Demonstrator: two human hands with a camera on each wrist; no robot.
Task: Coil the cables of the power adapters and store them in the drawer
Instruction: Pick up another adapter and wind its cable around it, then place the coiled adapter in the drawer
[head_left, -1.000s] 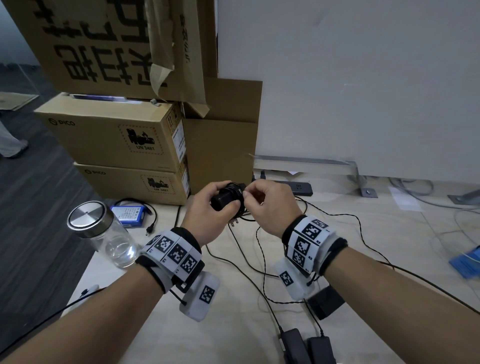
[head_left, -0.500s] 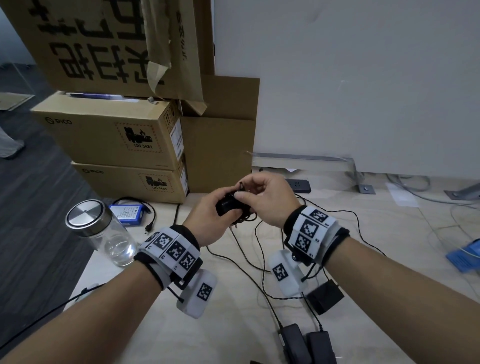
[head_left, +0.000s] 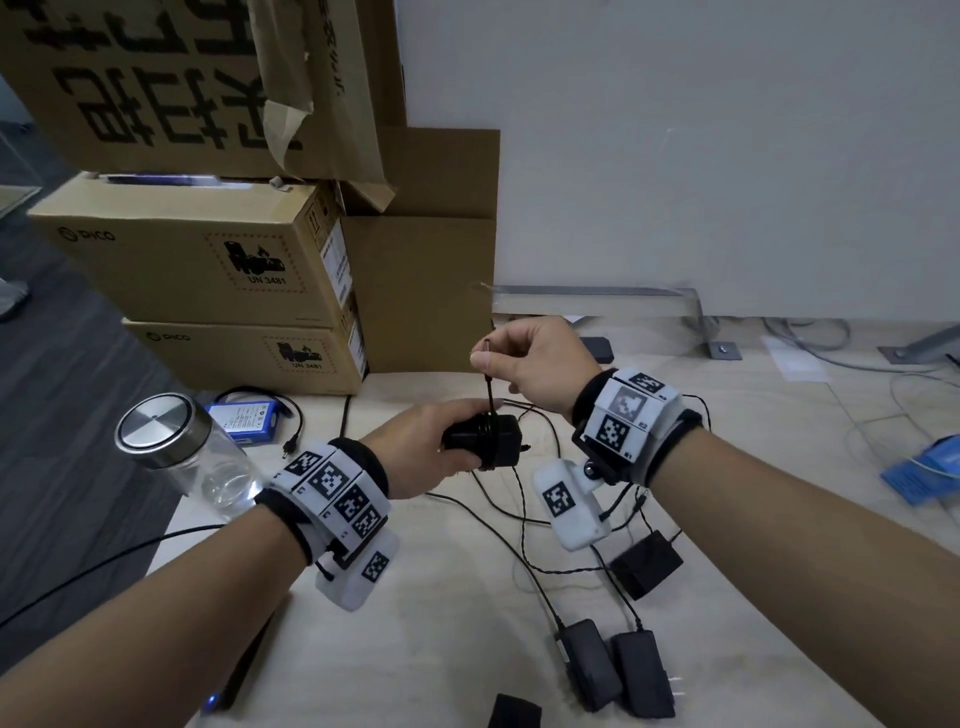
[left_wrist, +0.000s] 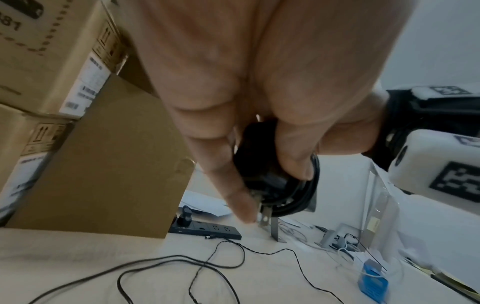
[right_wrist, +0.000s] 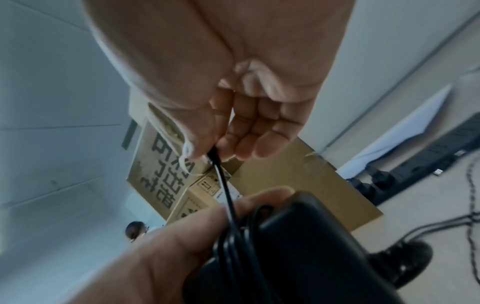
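Observation:
My left hand (head_left: 439, 451) grips a black power adapter (head_left: 485, 445) above the table, its thin cable wound in several turns around the body (right_wrist: 306, 246). The adapter's metal prongs (left_wrist: 265, 216) stick out below my fingers. My right hand (head_left: 524, 358) is raised above the adapter and pinches the cable's end (head_left: 488, 364) between thumb and forefinger (right_wrist: 200, 144). The short free length of cable (right_wrist: 224, 185) runs taut from that pinch down to the coil. No drawer is in view.
Three more black adapters (head_left: 644, 566) (head_left: 592, 662) (head_left: 641, 673) lie on the light table (head_left: 457, 623) with loose cables (left_wrist: 182, 265). A lidded glass jar (head_left: 182, 457) stands at left, cardboard boxes (head_left: 208, 260) and a power strip (left_wrist: 207, 228) behind. A blue pack (head_left: 247, 418) lies near the boxes.
My right hand has lifted away from the adapter, drawing the cable's end upward and taut. The left hand has turned the adapter level and holds it lower.

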